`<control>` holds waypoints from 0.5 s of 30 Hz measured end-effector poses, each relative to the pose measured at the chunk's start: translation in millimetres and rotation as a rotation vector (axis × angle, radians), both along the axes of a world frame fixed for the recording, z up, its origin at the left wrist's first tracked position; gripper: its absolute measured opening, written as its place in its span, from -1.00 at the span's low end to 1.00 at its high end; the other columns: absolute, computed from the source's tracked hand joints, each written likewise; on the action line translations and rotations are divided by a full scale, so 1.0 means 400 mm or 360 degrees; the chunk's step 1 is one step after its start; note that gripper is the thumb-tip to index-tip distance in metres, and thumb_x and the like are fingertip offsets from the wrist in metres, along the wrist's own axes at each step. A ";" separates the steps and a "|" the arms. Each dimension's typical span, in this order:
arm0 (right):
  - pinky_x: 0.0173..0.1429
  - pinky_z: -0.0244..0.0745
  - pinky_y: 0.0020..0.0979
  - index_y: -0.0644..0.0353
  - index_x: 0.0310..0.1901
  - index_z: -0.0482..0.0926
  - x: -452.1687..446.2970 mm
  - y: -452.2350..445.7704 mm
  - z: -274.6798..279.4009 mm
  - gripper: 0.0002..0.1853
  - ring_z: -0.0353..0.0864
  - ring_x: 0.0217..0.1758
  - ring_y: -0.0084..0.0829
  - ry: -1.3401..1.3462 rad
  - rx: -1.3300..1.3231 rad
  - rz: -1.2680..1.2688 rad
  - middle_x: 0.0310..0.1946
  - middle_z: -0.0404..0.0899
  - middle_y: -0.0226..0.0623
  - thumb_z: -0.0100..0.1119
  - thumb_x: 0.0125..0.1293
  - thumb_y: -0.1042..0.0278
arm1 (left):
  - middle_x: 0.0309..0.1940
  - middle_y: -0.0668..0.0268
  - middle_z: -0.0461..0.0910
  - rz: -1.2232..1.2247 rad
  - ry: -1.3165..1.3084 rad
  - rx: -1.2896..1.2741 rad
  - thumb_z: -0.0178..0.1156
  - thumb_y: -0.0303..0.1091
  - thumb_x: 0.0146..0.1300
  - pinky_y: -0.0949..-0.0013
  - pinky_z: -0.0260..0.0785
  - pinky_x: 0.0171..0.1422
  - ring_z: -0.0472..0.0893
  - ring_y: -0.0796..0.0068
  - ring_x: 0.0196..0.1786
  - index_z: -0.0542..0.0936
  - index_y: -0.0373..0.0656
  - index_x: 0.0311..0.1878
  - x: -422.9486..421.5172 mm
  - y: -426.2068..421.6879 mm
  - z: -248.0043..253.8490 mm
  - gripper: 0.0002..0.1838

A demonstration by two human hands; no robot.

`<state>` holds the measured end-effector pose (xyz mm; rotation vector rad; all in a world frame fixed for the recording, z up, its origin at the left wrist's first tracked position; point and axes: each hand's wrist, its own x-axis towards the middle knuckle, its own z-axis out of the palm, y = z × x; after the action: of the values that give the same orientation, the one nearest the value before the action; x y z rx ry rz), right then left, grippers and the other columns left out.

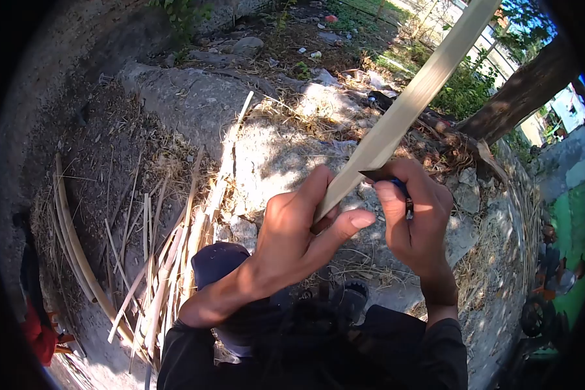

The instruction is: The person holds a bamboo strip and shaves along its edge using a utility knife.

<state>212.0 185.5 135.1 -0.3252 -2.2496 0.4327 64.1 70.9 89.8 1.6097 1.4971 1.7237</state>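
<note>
My left hand (pixel 299 231) is wrapped round the lower end of a long, pale wooden strip (pixel 409 104), which slants up to the top right of the view. My right hand (pixel 416 214) is closed on a small knife (pixel 376 174), its dark pointed blade lying at the strip's right edge, just above my left hand. Most of the knife's handle is hidden by my fingers; a bit of blue shows between them. The thumb of my left hand points toward my right hand, and the two hands are apart.
Long thin wooden strips (pixel 159 279) lie on the ground at the lower left, with a curved one (pixel 78 253) beside them. A big rock (pixel 182 97) stands beyond, a tree trunk (pixel 526 91) at the upper right. People sit at the far right edge.
</note>
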 end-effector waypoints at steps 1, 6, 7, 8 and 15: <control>-0.39 0.51 -0.29 0.27 -0.14 0.62 -0.001 -0.001 -0.003 -0.85 0.72 -0.44 -0.19 0.0024 0.0101 -0.0018 -0.39 0.67 -0.19 0.32 0.46 0.37 | -0.68 0.33 0.39 -0.0001 -0.0007 0.0002 0.43 -0.21 0.43 0.36 0.23 -0.56 0.38 0.54 -0.64 0.49 -0.33 -0.08 0.002 0.001 0.001 -0.62; -0.44 0.49 -0.27 0.25 -0.16 0.61 -0.011 -0.018 -0.018 -0.86 0.70 -0.49 -0.21 -0.0040 0.0163 -0.0054 -0.38 0.68 -0.24 0.30 0.47 0.36 | -0.67 0.27 0.46 0.0199 0.0170 -0.0070 0.46 -0.18 0.39 0.31 0.34 -0.56 0.52 0.37 -0.67 0.51 -0.33 -0.13 -0.004 -0.001 0.005 -0.60; -0.44 0.49 -0.27 0.25 -0.17 0.61 -0.012 -0.023 -0.017 -0.86 0.70 -0.49 -0.21 -0.0073 0.0167 -0.0054 -0.37 0.68 -0.24 0.30 0.46 0.36 | -0.67 0.27 0.46 0.0203 0.0164 -0.0069 0.46 -0.18 0.39 0.31 0.34 -0.56 0.52 0.37 -0.67 0.51 -0.33 -0.13 -0.005 -0.001 0.003 -0.60; -0.45 0.49 -0.28 0.24 -0.17 0.61 -0.013 -0.025 -0.016 -0.86 0.69 -0.49 -0.20 -0.0105 0.0172 -0.0054 -0.37 0.68 -0.24 0.31 0.46 0.36 | -0.66 0.24 0.48 0.0242 0.0204 -0.0044 0.45 -0.18 0.40 0.29 0.36 -0.55 0.55 0.29 -0.65 0.51 -0.31 -0.13 -0.007 0.000 0.000 -0.61; -0.47 0.47 -0.26 0.26 -0.18 0.60 -0.025 -0.015 -0.031 -0.88 0.67 -0.52 -0.25 0.0014 0.0155 -0.0044 -0.39 0.67 -0.27 0.34 0.41 0.41 | -0.61 0.16 0.54 0.0209 0.0162 -0.0110 0.43 -0.15 0.42 0.23 0.39 -0.53 0.63 0.09 -0.60 0.51 -0.26 -0.16 -0.012 -0.006 0.004 -0.63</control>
<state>201.8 179.4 122.8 -0.3031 -2.2461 0.3081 59.2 68.3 91.3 1.6183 1.7266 1.6589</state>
